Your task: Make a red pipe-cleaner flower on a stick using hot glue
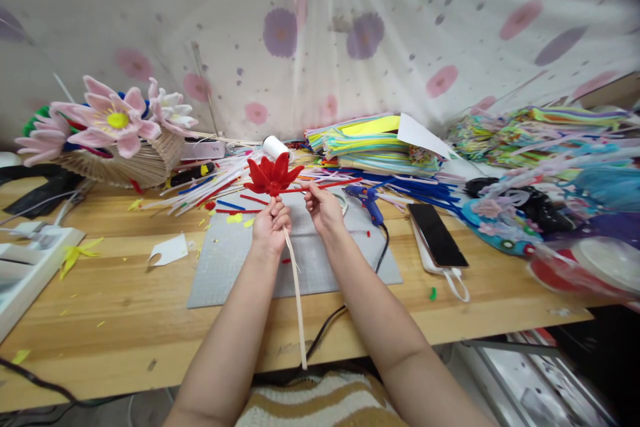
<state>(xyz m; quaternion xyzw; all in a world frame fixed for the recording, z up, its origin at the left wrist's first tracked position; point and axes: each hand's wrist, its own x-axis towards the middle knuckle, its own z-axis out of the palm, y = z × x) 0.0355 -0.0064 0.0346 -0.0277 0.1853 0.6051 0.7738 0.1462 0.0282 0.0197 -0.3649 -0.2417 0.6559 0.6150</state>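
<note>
A red pipe-cleaner flower with pointed petals is held upright above the grey cutting mat. My left hand is closed around its base, and a pale stem strip hangs down below that hand. Just to the right, my right hand pinches a red pipe cleaner that runs from the flower's base out past the fingers. A few red strips and yellow scraps lie on the mat's far edge.
Pipe-cleaner bundles line the back, with a white spool among them. A blue glue gun and a phone lie right. Pink flowers fill a basket at left, behind a white organizer.
</note>
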